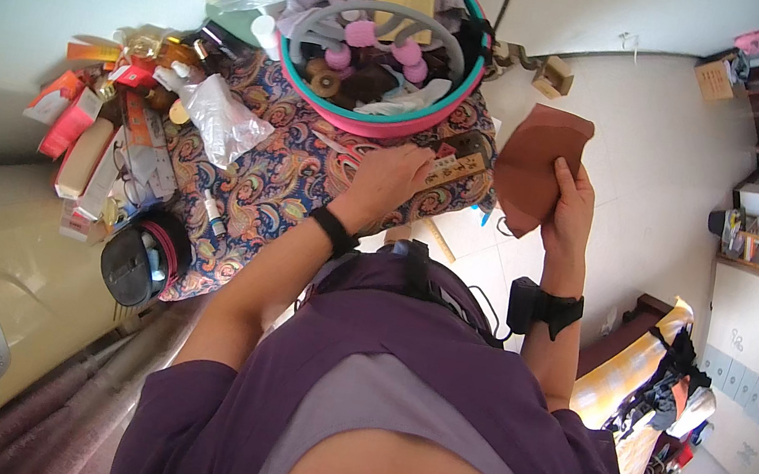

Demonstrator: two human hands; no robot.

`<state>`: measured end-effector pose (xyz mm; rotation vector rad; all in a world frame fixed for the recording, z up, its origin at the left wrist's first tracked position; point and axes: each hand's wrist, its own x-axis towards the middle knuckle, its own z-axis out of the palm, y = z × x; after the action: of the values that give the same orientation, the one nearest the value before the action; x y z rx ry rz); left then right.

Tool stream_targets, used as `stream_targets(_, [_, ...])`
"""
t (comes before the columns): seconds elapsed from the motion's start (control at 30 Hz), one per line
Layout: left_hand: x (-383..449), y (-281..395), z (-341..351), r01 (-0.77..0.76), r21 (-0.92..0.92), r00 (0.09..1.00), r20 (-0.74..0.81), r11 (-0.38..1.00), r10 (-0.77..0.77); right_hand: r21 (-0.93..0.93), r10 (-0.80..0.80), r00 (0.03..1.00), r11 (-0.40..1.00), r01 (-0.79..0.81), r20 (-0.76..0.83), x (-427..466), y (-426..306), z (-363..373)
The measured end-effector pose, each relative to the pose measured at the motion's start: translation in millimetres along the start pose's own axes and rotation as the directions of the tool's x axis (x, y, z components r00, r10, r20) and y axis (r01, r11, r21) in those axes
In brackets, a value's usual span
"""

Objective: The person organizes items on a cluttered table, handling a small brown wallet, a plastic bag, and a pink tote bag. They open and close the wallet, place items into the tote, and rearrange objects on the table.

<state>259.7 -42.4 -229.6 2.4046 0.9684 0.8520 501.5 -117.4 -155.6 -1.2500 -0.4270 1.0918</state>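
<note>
My right hand (570, 203) grips the edge of a reddish-brown, leather-like sheet (540, 166), thumb on its face. The sheet is held up beyond the table's right edge. My left hand (394, 173) is low over the patterned tablecloth (264, 198) with its fingers curled down. Beside its fingertips lies a flat tan strip (453, 174) bearing marks, near a dark flat item (470, 145). Scissors with red-and-white handles (348, 154) lie just left of this hand, partly covered by it. Whether the left fingers hold anything is hidden.
A pink-and-teal basin (376, 126) full of odds and ends, including a grey roller massager (302, 25), stands behind my hands. Small boxes (72, 122), a clear plastic bag (223, 122) and a black zip case (135, 262) crowd the left. A bed (617, 378) is at right.
</note>
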Motion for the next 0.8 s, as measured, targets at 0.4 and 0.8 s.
stream_targets(0.4, [44,-8,52,0.068,0.487,0.918,0.311,0.871,-0.245,0.02,0.094,0.994,0.996,-0.092,-0.062,-26,12,-64])
stream_targets(0.8, [18,-11,31,0.034,0.527,0.951,0.243,0.849,-0.189,0.012,0.141,0.989,0.99,-0.141,0.038,-16,18,-57])
